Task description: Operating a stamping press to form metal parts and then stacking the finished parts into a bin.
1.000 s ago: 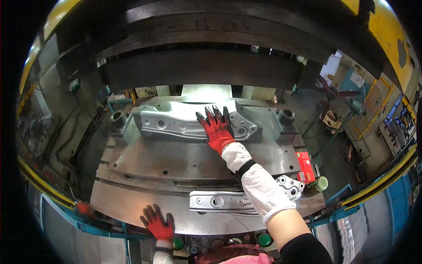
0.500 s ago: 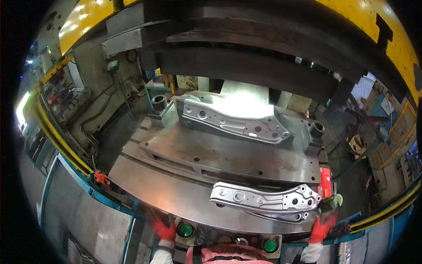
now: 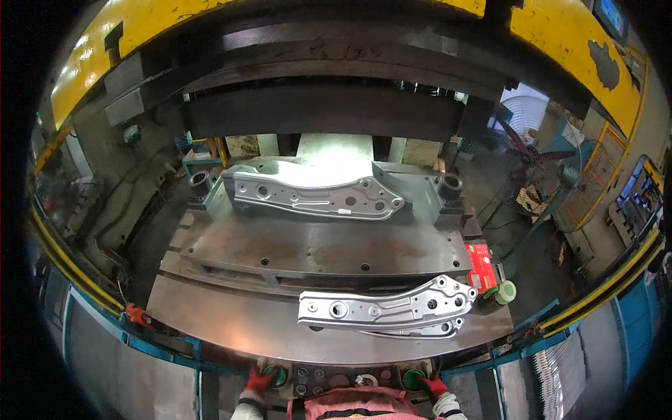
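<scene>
My left hand (image 3: 261, 380), in a red glove, is at the left green push button (image 3: 277, 376), its fingers apart. On the other side of the control panel my right hand (image 3: 435, 385), gloved in red too, reaches the right green push button (image 3: 413, 379) with thumb and fingers spread. Neither hand holds anything. A silver stamped metal part (image 3: 374, 306) lies on the front of the press bed, overlapping a second such part (image 3: 437, 329) mostly hidden beneath it. Farther back, a similar stamped part (image 3: 315, 198) rests on the lower die (image 3: 329, 241).
The dark upper press block (image 3: 322, 108) hangs above the die. Guide bushings (image 3: 449, 187) stand at the die's sides. A red box (image 3: 480, 268) and a green-lidded bottle (image 3: 501, 292) sit at the bed's right edge. A fan (image 3: 528, 155) stands beyond, and yellow-black rails run along both sides.
My hands have moved inward to the two green buttons from outside them. The view has turned, shifting the scene left. The metal parts lie as before.
</scene>
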A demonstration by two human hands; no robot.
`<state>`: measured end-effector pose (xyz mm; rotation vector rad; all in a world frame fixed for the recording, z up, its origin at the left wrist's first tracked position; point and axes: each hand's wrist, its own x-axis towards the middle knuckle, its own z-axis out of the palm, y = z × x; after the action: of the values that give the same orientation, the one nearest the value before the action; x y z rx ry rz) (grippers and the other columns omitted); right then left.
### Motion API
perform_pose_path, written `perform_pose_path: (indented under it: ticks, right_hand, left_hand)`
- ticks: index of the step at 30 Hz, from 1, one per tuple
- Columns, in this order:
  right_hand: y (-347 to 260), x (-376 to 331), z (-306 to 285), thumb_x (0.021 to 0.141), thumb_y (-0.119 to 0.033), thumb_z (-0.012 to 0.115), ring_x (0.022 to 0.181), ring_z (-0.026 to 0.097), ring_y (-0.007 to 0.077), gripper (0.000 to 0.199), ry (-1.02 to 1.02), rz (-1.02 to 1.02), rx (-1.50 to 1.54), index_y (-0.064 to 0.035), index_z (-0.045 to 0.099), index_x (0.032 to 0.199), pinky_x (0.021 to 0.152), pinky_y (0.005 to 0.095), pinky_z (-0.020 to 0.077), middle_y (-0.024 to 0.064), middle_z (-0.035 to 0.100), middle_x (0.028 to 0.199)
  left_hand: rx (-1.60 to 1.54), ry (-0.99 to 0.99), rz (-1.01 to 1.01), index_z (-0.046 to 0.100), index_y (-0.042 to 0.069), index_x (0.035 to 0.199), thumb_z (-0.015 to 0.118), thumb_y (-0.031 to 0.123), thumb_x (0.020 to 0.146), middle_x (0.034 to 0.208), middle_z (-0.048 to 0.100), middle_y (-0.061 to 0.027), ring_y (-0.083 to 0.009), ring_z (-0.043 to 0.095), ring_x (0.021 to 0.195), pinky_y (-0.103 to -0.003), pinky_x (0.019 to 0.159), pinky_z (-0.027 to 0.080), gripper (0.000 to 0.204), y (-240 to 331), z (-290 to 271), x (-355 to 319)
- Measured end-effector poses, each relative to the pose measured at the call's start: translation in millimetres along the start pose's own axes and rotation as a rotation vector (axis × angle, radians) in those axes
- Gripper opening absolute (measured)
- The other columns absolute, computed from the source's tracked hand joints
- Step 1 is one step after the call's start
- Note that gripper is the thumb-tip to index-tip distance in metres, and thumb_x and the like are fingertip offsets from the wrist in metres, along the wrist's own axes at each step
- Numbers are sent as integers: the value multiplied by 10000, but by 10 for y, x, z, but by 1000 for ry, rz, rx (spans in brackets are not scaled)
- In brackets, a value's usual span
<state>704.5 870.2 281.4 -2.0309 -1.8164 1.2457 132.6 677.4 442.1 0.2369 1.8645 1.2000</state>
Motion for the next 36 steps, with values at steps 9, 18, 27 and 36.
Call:
perform_pose_path:
  ticks: [9,18,27,36]
  right_hand:
    - [-870,-377,-211,591,-555,724,1222,390,340,931,-53,-88,347,34,423,1247,1004,401,335,248,415,1295]
    - [-1250,-623,-339,540,-303,803,1205,424,279,990,-10,206,121,3,292,1330,989,337,355,177,442,1295]
    - [-1065,-458,-235,552,-259,814,1186,440,268,1011,58,206,150,39,246,1333,975,325,370,178,443,1286]
    - [-1021,-415,-219,551,-329,822,1173,455,268,1021,-13,189,68,48,257,1314,967,331,379,192,474,1250]
  left_hand:
    - [240,12,143,51,-40,1378,863,438,449,1411,221,-208,-297,255,1300,-381,1059,270,1324,-190,-202,-7]
    - [544,102,110,98,27,1400,838,479,417,1422,204,-208,-318,221,1317,-378,1066,255,1311,-548,-271,301]
    - [642,136,-50,92,95,1414,836,455,425,1424,215,-188,-332,263,1297,-395,1037,300,1288,-316,-183,202]
    - [594,144,12,125,15,1387,863,393,411,1372,299,-215,-314,344,1248,-377,1011,342,1281,-683,-340,526]
